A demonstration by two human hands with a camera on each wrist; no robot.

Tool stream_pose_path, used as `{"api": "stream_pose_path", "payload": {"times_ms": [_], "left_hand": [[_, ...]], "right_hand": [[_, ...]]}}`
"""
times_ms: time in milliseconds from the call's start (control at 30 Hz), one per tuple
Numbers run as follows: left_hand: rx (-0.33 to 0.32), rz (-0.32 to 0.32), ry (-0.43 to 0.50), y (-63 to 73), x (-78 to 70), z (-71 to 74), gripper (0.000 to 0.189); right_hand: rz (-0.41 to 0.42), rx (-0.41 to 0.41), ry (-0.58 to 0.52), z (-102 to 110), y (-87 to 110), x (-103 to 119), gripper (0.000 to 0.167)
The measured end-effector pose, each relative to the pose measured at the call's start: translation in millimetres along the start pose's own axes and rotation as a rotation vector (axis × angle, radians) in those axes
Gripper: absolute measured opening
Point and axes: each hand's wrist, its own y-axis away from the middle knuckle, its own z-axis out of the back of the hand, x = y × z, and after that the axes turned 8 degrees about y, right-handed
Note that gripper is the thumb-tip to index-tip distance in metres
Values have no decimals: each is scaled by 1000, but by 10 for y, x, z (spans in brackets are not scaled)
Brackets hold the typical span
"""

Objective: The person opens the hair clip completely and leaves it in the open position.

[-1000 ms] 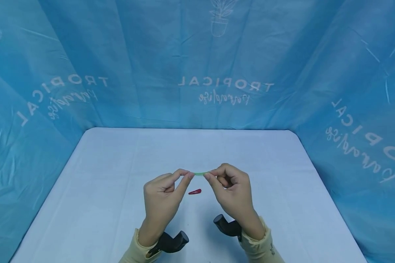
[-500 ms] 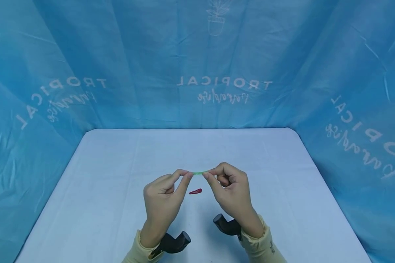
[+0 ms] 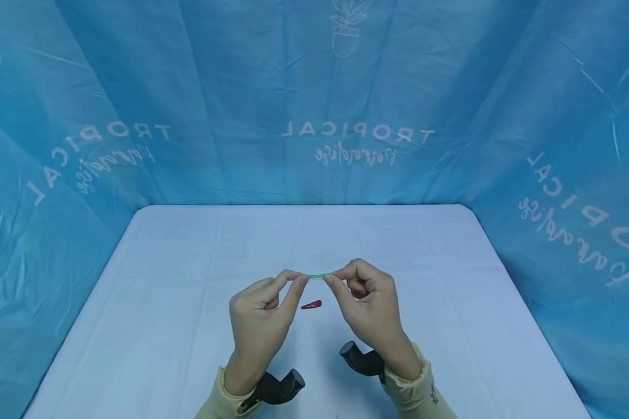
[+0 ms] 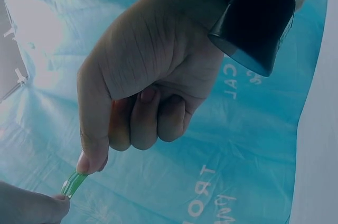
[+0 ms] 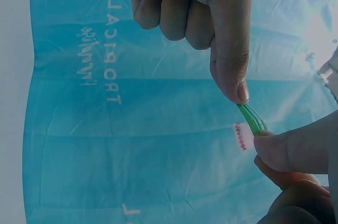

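Note:
A green snap hair clip (image 3: 317,276) is held stretched between both hands above the table, its ends hidden under the fingertips. My left hand (image 3: 260,317) pinches one end between thumb and index finger. The opposite end is pinched the same way by my right hand (image 3: 372,302). From the wrist views, the green clip (image 4: 73,184) looks slightly bowed, with slim strips and a gap along its middle (image 5: 253,120). Below the hands, a red snap hair clip (image 3: 311,305) lies on the white table, touched by neither hand.
The white-covered table (image 3: 188,250) has rounded far corners. Blue curtains (image 3: 241,87) with printed lettering enclose it at the back and sides. Black wrist-worn devices (image 3: 280,387) stick out inward from both sleeves.

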Motion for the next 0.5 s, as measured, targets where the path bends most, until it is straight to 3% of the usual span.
{"api": "stream_pose_path", "payload": {"times_ms": [500], "left_hand": [[13, -11, -35, 10, 1, 6, 10]], "right_hand": [[-14, 13, -4, 0, 5, -4, 9]]}}
